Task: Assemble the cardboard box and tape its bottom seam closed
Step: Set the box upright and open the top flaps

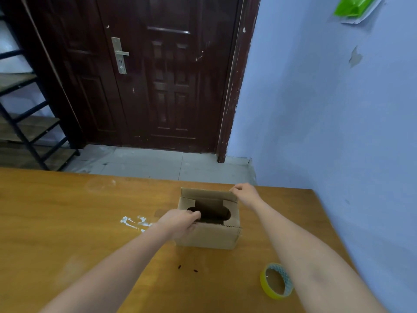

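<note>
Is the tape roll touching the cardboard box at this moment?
Apart. The head view shows the tape roll lying near the table's front, with bare table between it and the cardboard box.

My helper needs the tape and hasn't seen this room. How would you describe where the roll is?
On the wooden table, look at the near right part, under the person's right forearm, nearer than the cardboard box. The tape roll lies there alone: a yellowish ring, the only round thing on the table.

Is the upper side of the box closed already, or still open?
Still open. The box shows a dark gap between its folded flaps; the left hand and right hand hold its edges.
</note>
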`<state>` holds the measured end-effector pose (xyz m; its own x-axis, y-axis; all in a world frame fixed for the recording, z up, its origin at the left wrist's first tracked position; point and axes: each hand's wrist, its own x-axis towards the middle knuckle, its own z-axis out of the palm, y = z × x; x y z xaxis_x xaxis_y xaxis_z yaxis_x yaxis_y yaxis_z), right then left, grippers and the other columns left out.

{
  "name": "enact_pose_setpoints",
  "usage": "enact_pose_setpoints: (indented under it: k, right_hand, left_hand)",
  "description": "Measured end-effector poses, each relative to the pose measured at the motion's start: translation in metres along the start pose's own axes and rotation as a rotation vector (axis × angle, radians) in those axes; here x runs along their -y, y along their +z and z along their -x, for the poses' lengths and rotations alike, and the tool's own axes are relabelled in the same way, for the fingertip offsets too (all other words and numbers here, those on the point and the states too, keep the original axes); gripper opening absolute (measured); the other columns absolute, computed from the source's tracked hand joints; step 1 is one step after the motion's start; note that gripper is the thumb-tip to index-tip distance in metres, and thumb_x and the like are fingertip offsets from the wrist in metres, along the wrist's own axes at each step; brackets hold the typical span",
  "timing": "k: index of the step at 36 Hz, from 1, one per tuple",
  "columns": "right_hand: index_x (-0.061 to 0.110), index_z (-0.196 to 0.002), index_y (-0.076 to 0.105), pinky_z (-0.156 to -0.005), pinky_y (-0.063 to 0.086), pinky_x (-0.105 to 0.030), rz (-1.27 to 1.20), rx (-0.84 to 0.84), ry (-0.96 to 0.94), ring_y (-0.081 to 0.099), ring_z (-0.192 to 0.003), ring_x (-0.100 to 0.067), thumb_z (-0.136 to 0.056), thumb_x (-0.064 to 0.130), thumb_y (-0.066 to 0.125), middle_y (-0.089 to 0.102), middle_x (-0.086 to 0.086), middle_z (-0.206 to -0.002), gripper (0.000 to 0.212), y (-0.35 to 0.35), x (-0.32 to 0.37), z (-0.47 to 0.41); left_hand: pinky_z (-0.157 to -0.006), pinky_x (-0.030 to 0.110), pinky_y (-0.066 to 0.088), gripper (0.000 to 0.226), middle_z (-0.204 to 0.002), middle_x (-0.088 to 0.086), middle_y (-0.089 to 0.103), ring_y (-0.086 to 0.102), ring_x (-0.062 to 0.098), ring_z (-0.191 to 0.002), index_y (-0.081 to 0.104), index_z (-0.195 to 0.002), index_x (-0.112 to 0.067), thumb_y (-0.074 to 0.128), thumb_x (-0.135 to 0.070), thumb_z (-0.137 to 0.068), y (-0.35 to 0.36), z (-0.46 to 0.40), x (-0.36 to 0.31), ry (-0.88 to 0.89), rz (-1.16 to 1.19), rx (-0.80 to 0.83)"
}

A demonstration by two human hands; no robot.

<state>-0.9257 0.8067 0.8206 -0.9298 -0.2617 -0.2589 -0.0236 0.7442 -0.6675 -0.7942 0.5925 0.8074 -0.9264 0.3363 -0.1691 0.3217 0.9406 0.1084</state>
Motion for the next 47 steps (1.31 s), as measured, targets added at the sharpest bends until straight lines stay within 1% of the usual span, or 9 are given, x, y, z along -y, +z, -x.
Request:
enact_pose_setpoints:
  k: [5, 9, 12, 14, 17, 24, 34, 39, 47]
  right_hand:
    - [0.014, -0.096, 0.071, -0.083, 0.044, -0.029, 0.024, 0.031, 0.006, 0.056, -0.097, -0.016, -0.092, 0.023, 0.047, 0.066, -0.002, -0.11, 0.026, 0.001, -0.001, 0.005]
    - [0.014, -0.086, 0.072, -0.086, 0.05, -0.037, 0.072, 0.058, 0.006, 0.06, -0.096, -0.021, -0.09, 0.024, 0.048, 0.068, -0.003, -0.103, 0.026, 0.003, -0.002, 0.011]
    - [0.014, -0.082, 0.073, -0.083, 0.053, -0.039, 0.151, 0.107, 0.014, 0.063, -0.09, -0.023, -0.088, 0.027, 0.048, 0.07, -0.005, -0.096, 0.028, 0.007, -0.003, 0.015]
    - [0.015, -0.079, 0.071, -0.072, 0.052, -0.033, 0.205, 0.135, 0.013, 0.063, -0.081, -0.02, -0.088, 0.029, 0.048, 0.069, -0.004, -0.092, 0.029, 0.01, -0.005, 0.018]
    - [0.02, -0.07, 0.064, -0.059, 0.042, -0.026, 0.27, 0.135, -0.007, 0.057, -0.074, -0.018, -0.087, 0.031, 0.049, 0.062, 0.001, -0.087, 0.025, 0.015, -0.006, 0.021]
    - [0.022, -0.092, 0.057, -0.086, 0.045, -0.035, 0.404, 0.205, -0.082, 0.043, -0.101, -0.016, -0.084, 0.046, 0.056, 0.044, 0.003, -0.103, 0.025, 0.022, -0.012, 0.023]
    - [0.01, -0.138, 0.027, -0.103, 0.037, -0.045, 0.738, 0.274, -0.195, 0.023, -0.131, -0.029, -0.067, 0.058, 0.071, 0.022, -0.006, -0.145, 0.096, 0.03, -0.014, 0.035]
    - [0.018, -0.151, 0.001, -0.117, 0.015, -0.05, 0.669, 0.316, -0.047, -0.01, -0.146, -0.032, -0.072, 0.06, 0.067, -0.014, -0.006, -0.159, 0.111, 0.032, -0.021, 0.036]
    - [0.021, -0.148, -0.019, -0.118, 0.013, -0.043, 0.444, 0.345, 0.016, -0.021, -0.144, -0.022, -0.082, 0.051, 0.063, -0.042, 0.0, -0.147, 0.109, 0.047, -0.032, 0.044]
  left_hand:
    - [-0.075, 0.027, 0.045, 0.03, -0.121, 0.0, 0.054, 0.054, 0.018, -0.106, 0.047, -0.123, -0.016, 0.046, -0.029, -0.096, 0.0, 0.001, 0.0, -0.037, -0.105, -0.197]
    - [-0.082, 0.028, 0.052, 0.058, -0.117, 0.003, 0.064, 0.062, 0.019, -0.104, 0.063, -0.118, -0.015, 0.082, -0.033, -0.066, -0.005, 0.002, -0.007, -0.043, -0.234, -0.363]
    - [-0.113, 0.039, 0.024, 0.071, -0.157, 0.007, 0.016, 0.017, 0.025, -0.144, 0.017, -0.15, -0.018, 0.055, -0.034, -0.092, 0.006, -0.008, -0.005, -0.123, -0.171, -0.23]
    - [-0.117, 0.041, 0.009, 0.067, -0.16, 0.002, -0.004, -0.003, 0.023, -0.146, 0.001, -0.151, -0.023, 0.041, -0.031, -0.099, 0.008, -0.012, -0.002, -0.19, -0.131, -0.122]
    - [-0.118, 0.044, 0.002, 0.055, -0.16, 0.0, -0.005, -0.006, 0.023, -0.146, 0.007, -0.151, -0.025, 0.032, -0.03, -0.101, 0.012, -0.017, 0.0, -0.238, -0.081, 0.002]
    - [-0.116, 0.049, -0.002, 0.052, -0.16, -0.001, 0.001, -0.004, 0.022, -0.146, 0.005, -0.152, -0.022, 0.017, -0.03, -0.102, 0.024, -0.025, 0.0, -0.337, 0.044, 0.157]
    - [-0.114, 0.054, -0.004, 0.073, -0.152, 0.004, -0.032, -0.029, 0.024, -0.14, -0.02, -0.147, -0.028, 0.023, -0.054, -0.094, 0.032, -0.029, 0.007, -0.327, 0.09, 0.289]
    - [-0.111, 0.055, 0.02, 0.073, -0.145, 0.006, -0.043, -0.036, 0.033, -0.135, -0.018, -0.146, -0.04, 0.029, -0.057, -0.091, 0.043, -0.024, 0.006, -0.395, 0.243, 0.23]
    - [-0.099, 0.045, 0.042, 0.069, -0.149, 0.001, -0.039, -0.013, 0.028, -0.145, -0.009, -0.146, -0.045, 0.026, -0.066, -0.09, 0.049, -0.022, -0.003, -0.464, 0.354, 0.063]
